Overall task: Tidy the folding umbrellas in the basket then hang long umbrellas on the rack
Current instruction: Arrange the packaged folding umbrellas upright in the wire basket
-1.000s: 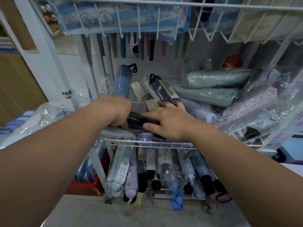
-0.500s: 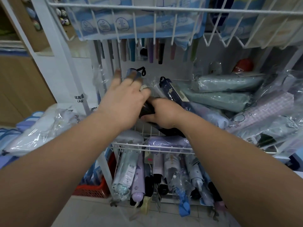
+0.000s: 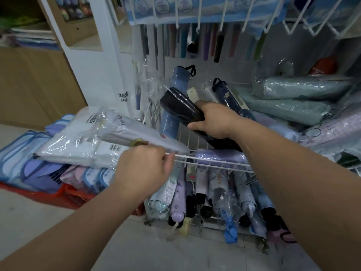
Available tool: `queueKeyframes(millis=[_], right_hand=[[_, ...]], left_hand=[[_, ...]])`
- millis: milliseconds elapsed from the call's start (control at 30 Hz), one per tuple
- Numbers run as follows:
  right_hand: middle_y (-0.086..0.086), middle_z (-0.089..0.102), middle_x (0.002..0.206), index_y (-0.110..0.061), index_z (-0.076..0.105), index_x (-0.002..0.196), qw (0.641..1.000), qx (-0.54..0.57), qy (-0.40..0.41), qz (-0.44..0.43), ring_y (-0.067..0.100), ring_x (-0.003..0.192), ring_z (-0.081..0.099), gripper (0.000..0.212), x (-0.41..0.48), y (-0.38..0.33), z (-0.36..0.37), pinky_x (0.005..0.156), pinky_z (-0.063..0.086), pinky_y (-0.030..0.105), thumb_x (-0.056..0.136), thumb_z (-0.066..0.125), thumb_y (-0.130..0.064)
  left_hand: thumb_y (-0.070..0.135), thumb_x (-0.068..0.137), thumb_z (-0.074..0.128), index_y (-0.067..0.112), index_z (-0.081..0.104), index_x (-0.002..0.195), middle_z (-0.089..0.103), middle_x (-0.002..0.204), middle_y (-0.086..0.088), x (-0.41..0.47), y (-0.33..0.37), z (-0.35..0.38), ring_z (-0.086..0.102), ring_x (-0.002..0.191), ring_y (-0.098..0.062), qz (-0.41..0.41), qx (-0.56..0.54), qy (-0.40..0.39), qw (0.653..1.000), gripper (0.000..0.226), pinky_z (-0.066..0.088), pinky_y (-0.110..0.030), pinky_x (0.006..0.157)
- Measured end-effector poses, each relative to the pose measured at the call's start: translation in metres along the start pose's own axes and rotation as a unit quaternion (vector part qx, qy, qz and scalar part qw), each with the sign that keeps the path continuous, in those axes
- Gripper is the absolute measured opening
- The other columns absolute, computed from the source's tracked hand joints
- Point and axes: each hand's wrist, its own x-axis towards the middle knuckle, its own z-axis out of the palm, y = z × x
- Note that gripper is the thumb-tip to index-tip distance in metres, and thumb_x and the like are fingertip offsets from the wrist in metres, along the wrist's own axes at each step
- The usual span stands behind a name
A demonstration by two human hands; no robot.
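R hand (image 3: 213, 122) grips black umbrella (image 3: 181, 106), now raised; L hand (image 3: 144, 167) dropped to basket rim (image 3: 214, 162), curled, hold unclear.

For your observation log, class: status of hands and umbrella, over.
Right hand grips black plastic-wrapped folding umbrella, held above white wire basket. Left hand curled at front rim, hold unclear. Pale grey wrapped umbrella lies beside that hand.

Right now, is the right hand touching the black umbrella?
Touching. Head view shows the right hand with fingers curled round the black umbrella.
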Motion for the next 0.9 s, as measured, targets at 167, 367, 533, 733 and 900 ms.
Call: queueKeyframes(millis=[167, 367, 533, 733, 900], right_hand=[[-0.001, 0.065, 0.109, -0.03, 0.055, 0.122, 0.999, -0.048, -0.013, -0.018, 0.023, 0.098, 0.062, 0.043, -0.005, -0.005, 0.006, 0.09, 0.052, 0.041, 0.086, 0.069, -0.051], [-0.005, 0.063, 0.104, -0.027, 0.054, 0.118, 0.999, -0.042, -0.022, -0.023, 0.021, 0.095, 0.061, 0.04, -0.015, -0.002, 0.002, 0.086, 0.051, 0.037, 0.087, 0.072, -0.045], [-0.001, 0.066, 0.104, -0.025, 0.053, 0.117, 1.0, 0.014, 0.019, -0.014, 0.022, 0.091, 0.063, 0.037, -0.026, 0.005, -0.009, 0.082, 0.052, 0.037, 0.089, 0.07, -0.041], [-0.004, 0.063, 0.113, -0.02, 0.052, 0.119, 0.991, 0.096, 0.095, 0.008, 0.017, 0.099, 0.058, 0.037, -0.034, 0.017, -0.024, 0.081, 0.043, 0.028, 0.092, 0.068, -0.039], [0.009, 0.068, 0.119, -0.013, 0.056, 0.13, 0.97, 0.152, 0.178, 0.066, 0.029, 0.11, 0.062, 0.047, -0.03, 0.027, -0.033, 0.087, 0.048, 0.031, 0.093, 0.066, -0.04]], left_hand=[[0.073, 0.077, 0.063, 0.02, 0.069, 0.077, 0.073, 0.07, -0.001, -0.023, -0.022, 0.007, 0.07, 0.056, -0.021, -0.396, -0.401, 0.015, 0.826, 0.053, 0.059, -0.043, 0.064], [0.043, 0.081, 0.08, 0.027, 0.065, 0.106, 0.073, 0.099, 0.011, -0.003, -0.012, -0.001, 0.069, 0.092, -0.001, -0.371, -0.47, 0.137, 0.789, 0.034, 0.057, -0.034, 0.092], [0.04, 0.078, 0.082, 0.031, 0.055, 0.111, 0.065, 0.106, 0.012, 0.012, 0.022, -0.002, 0.062, 0.095, 0.002, -0.255, -0.429, 0.119, 0.859, 0.044, 0.049, -0.017, 0.081], [0.044, 0.091, 0.069, 0.024, 0.042, 0.134, 0.066, 0.106, 0.009, 0.066, 0.043, 0.012, 0.066, 0.098, -0.013, -0.263, -0.47, 0.038, 0.842, 0.055, 0.055, -0.029, 0.077], [0.036, 0.09, 0.072, 0.02, 0.051, 0.114, 0.065, 0.093, 0.007, 0.112, 0.044, 0.024, 0.066, 0.089, -0.016, -0.233, -0.436, 0.008, 0.869, 0.035, 0.053, -0.029, 0.072]])
